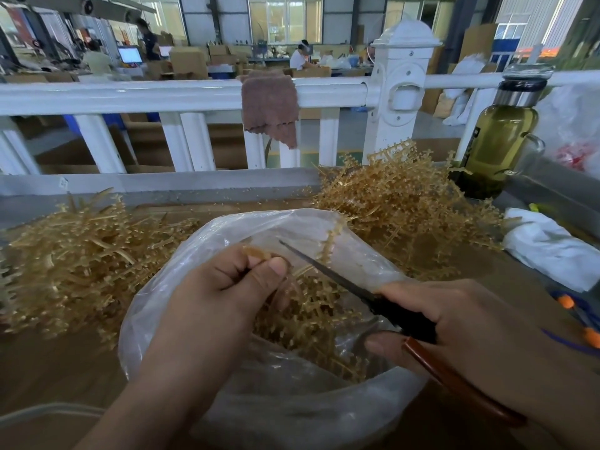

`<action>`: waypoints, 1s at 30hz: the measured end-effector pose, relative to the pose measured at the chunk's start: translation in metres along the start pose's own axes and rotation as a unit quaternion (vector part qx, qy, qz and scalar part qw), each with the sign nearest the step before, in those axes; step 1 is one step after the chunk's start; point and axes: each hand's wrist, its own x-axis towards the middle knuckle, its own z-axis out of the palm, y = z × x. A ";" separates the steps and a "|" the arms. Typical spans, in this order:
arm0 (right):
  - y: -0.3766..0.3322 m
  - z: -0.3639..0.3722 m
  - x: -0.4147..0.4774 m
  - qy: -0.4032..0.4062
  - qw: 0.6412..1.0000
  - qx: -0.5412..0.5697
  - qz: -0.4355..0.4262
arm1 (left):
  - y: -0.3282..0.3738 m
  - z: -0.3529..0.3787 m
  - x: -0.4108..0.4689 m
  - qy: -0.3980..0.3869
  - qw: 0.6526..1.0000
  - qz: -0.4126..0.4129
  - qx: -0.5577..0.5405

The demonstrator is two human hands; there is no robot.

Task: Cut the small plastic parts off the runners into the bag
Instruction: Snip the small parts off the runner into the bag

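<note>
Counts: two hands, the left hand (pixel 227 287) and the right hand (pixel 470 326); one pair of black-bladed scissors (pixel 373 297) with reddish-brown handles; one clear, crumpled plastic bag (pixel 292 410); two heaps of tan, comb-like plastic runners, a left heap (pixel 74 261) and a right heap (pixel 399 203); one glass bottle (pixel 500 138) of olive-green liquid; one brown cloth (pixel 271 105).
Left grasp: thumb and fingers pinch a short tan runner piece (pixel 256 253) over the bag's open mouth.
Right grasp: fingers curl round the scissors' handles; the blade tip points up and left, near the left thumb.
Bag: on the brown tabletop (pixel 65 368), directly below both hands.
Bag contents: a tangle of runners (pixel 311 316) lies between the hands; too many to count.
Heaps: the left heap lies beside the bag, the right heap behind it.
Behind: the bottle stands just right of the right heap; the cloth hangs over a white railing (pixel 130 95).
</note>
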 end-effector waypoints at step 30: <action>-0.011 0.034 0.004 0.286 0.809 0.505 0.091 | 0.010 0.019 -0.010 -0.264 0.854 -0.163 -0.418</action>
